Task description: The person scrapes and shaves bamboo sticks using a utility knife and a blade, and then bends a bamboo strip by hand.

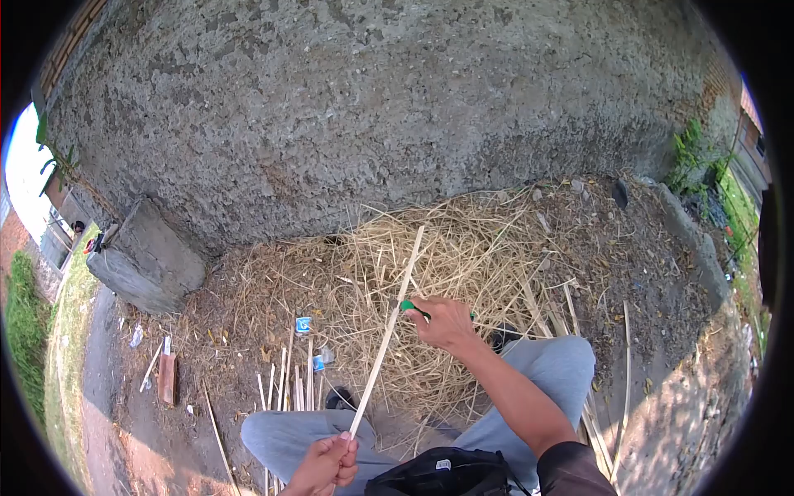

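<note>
A long pale strip, apparently split bamboo [382, 351], slants up and away from my lap. My left hand [324, 465] is closed around its lower end, low in front of my left knee. Farther up, my right hand [444, 321] is closed on a green-handled tool [408, 305], held against the strip. Fingers cover most of this tool, and I cannot make out its working edge. Beneath the right hand lies a wide heap of thin straw-coloured shavings [463, 248].
A rough grey wall [372, 116] rises behind the heap. Several more strips [299, 384] lie by my left leg, near small blue-and-white packets [303, 325]. A concrete block [153, 256] stands at left, a reddish-brown piece [168, 379] nearby. A black bag [442, 475] rests at my lap.
</note>
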### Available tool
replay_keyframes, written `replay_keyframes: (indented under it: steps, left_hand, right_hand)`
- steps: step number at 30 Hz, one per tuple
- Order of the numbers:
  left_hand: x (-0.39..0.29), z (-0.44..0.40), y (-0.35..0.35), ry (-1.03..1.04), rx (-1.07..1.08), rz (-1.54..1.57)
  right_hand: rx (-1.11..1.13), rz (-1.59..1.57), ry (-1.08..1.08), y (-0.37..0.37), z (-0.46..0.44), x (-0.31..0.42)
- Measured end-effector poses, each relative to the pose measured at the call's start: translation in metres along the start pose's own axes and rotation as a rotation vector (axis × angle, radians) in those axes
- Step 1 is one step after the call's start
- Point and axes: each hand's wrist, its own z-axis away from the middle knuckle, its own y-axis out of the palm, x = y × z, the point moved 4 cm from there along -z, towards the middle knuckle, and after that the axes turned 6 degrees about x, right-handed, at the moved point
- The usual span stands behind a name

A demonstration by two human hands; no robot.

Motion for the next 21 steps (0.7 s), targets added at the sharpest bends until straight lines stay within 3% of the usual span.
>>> replay_keyframes:
  steps: [1, 3, 4, 6, 7, 9, 10, 12, 14, 16, 18, 19, 21]
  left_hand:
    - [0.006, -0.003, -0.003, 0.000, -0.002, 0.004]
    - [0.005, -0.011, -0.012, 0.486, -0.127, -0.689]
    - [0.008, -0.015, -0.015, 0.489, -0.126, -0.688]
    - [0.001, -0.008, -0.017, 0.897, -0.376, -1.209]
    - [-0.009, -0.004, -0.019, 0.899, -0.375, -1.215]
    - [0.005, -0.012, -0.026, 0.016, 0.027, -0.035]
    - [0.007, -0.009, -0.023, 0.016, 0.022, -0.034]
    - [-0.018, 0.005, -0.004, 0.804, -0.307, -1.198]
    - [-0.013, 0.001, -0.008, 0.819, -0.395, -1.273]
    - [-0.001, 0.012, -0.016, 0.827, -0.484, -1.357]
    - [0.028, 0.030, -0.040, 0.327, -0.174, -0.761]
    - [0.024, 0.040, -0.059, 0.314, -0.190, -0.792]
    - [0.009, 0.058, -0.093, 0.531, -0.494, -0.894]
  right_hand:
    - [0.016, 0.003, 0.004, 0.000, 0.000, 0.002]
    - [0.024, 0.006, 0.008, -0.001, 0.001, 0.004]
    - [0.028, 0.012, 0.010, -0.001, -0.001, 0.004]
    - [0.056, 0.043, 0.015, 0.005, 0.001, -0.001]
    - [0.078, 0.070, 0.024, 0.010, 0.001, -0.003]
    - [0.071, 0.035, 0.019, 0.011, 0.000, -0.004]
    - [0.061, 0.000, 0.017, 0.009, -0.002, -0.001]
    - [0.057, 0.003, 0.030, 0.004, -0.002, 0.004]
    - [0.055, 0.012, 0.048, 0.000, -0.004, -0.001]
    - [0.167, 0.032, 0.340, 0.000, -0.010, -0.037]
    - [-0.057, -0.029, 0.591, -0.044, -0.017, -0.102]
    - [-0.100, -0.008, 0.550, -0.058, -0.024, -0.099]
    - [-0.136, 0.017, 0.499, -0.068, -0.024, -0.085]
